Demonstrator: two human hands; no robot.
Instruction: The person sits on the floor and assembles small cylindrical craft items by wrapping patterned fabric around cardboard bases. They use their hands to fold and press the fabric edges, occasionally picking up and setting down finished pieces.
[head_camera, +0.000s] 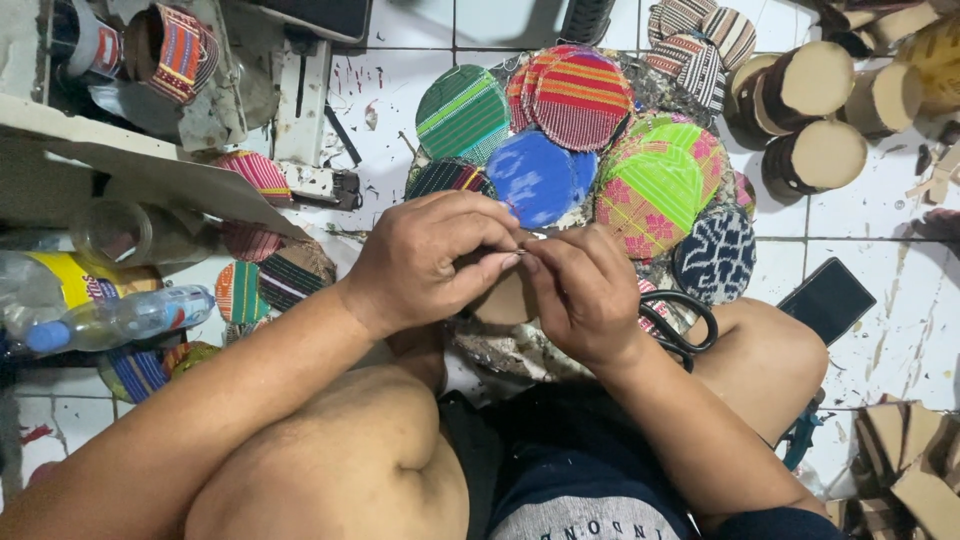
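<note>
My left hand (432, 258) and my right hand (580, 292) meet fingertip to fingertip over my lap, both pinching a round brown cardboard disc (503, 298) that shows between them. A thin bright bit, perhaps a needle or pin, sits at the pinch; I cannot tell what it is. Just beyond the hands lies a pile of round woven fabric discs: a blue one (536, 177), a green striped one (461, 112), a red striped one (580, 97) and a lime and pink one (655, 187).
Black-handled scissors (680, 322) lie by my right wrist. A dark phone (827, 299) rests on the white tiled floor at right. Cardboard cylinders (815, 155) stand at the upper right. Plastic bottles (110, 318) and more fabric discs (245, 290) lie left.
</note>
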